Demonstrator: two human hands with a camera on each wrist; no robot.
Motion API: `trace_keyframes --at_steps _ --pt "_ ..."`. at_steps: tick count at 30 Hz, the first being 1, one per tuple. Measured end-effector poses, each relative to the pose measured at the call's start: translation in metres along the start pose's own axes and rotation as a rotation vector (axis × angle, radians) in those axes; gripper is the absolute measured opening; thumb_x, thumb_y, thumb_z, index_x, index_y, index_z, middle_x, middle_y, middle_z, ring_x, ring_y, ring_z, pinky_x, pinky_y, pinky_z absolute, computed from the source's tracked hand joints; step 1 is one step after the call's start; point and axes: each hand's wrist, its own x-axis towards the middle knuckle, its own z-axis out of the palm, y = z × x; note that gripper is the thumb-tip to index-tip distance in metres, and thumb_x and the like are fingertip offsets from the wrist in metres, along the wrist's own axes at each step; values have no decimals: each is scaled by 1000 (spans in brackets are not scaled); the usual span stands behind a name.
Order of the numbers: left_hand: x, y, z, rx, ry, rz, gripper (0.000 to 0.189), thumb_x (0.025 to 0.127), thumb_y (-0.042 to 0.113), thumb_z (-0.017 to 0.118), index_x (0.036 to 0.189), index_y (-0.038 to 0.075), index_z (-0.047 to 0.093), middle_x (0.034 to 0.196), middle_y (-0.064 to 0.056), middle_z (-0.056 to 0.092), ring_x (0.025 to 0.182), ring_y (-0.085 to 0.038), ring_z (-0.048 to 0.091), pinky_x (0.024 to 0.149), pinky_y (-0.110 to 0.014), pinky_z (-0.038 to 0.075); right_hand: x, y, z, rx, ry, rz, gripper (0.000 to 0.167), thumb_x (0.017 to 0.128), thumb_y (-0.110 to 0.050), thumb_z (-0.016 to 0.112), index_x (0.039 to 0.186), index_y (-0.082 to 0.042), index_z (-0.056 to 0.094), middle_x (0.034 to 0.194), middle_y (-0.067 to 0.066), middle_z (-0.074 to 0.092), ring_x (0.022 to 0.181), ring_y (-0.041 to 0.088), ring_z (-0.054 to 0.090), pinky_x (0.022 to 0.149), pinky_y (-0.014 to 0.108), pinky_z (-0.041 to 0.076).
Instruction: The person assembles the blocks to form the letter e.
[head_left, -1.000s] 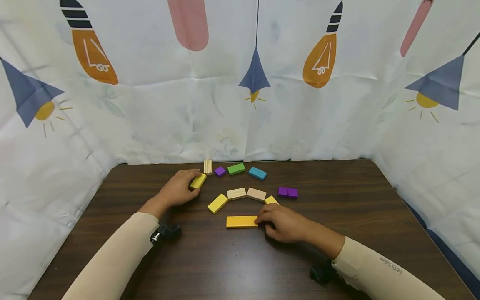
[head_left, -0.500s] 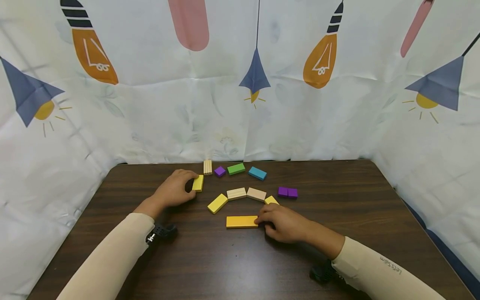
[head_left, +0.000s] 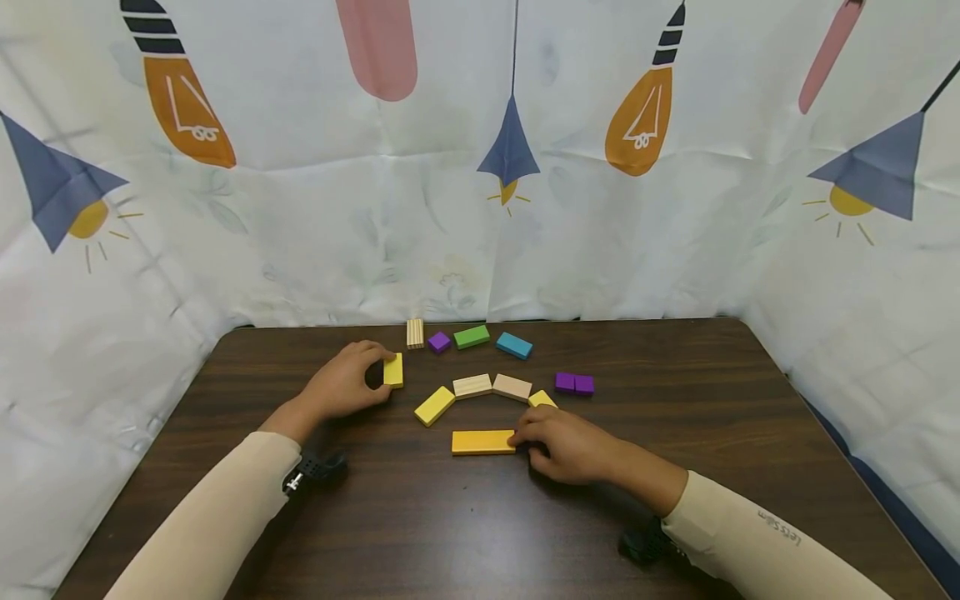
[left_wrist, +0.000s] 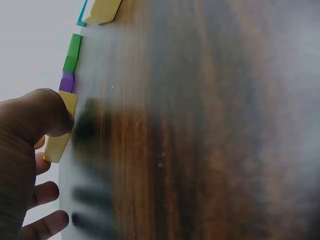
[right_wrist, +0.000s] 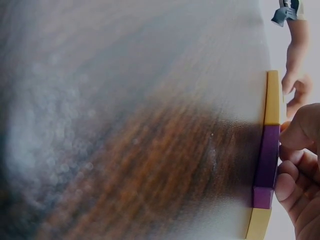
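Observation:
My left hand (head_left: 343, 387) pinches a small yellow wooden block (head_left: 393, 371) at the table's far left; in the left wrist view the thumb covers part of this yellow block (left_wrist: 56, 147). My right hand (head_left: 573, 446) has its fingers bent, with a fingertip at the right end of an orange-yellow block (head_left: 480, 442). Beneath that hand, hidden in the head view, lies a purple block (right_wrist: 267, 157); the right wrist view has thumb and fingertips along its upper edge. Whether they grip it is unclear. Beyond, yellow blocks (head_left: 435, 406) and pale wooden blocks (head_left: 472, 386) form an arc.
A ridged pale wooden piece (head_left: 415, 333), a purple block (head_left: 439, 342), a green block (head_left: 471, 337) and a blue block (head_left: 513, 345) lie near the back edge. Two purple blocks (head_left: 574, 383) sit right of the arc. A patterned curtain (head_left: 480, 250) hangs behind the brown table (head_left: 420, 533).
My left hand has drawn the yellow block slightly left and nearer, turning it from slanted to pointing straight away from me. The right hand stays where it was.

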Motion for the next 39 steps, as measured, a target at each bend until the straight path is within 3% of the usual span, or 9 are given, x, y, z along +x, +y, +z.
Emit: trace_keyframes --at_steps 16,23,39 --pt "-30 21 7 -62 94 98 46 86 22 79 128 6 67 132 -13 57 125 -36 52 96 -57 49 0 2 1 -1 12 -15 27 93 -3 64 117 -10 75 115 -1 65 107 11 60 94 31 51" --pt "-41 31 9 -82 79 120 48 83 22 82 126 8 67 132 -11 58 124 -33 53 97 -54 49 0 1 1 3 9 -9 27 94 -3 64 118 -10 75 116 -1 65 107 11 60 94 31 52" --pt "-63 38 15 -90 54 169 46 81 22 85 123 12 68 130 -3 59 122 -26 55 97 -50 50 0 2 3 -2 30 -26 27 94 -3 63 117 -10 75 116 0 65 109 13 60 95 32 51"
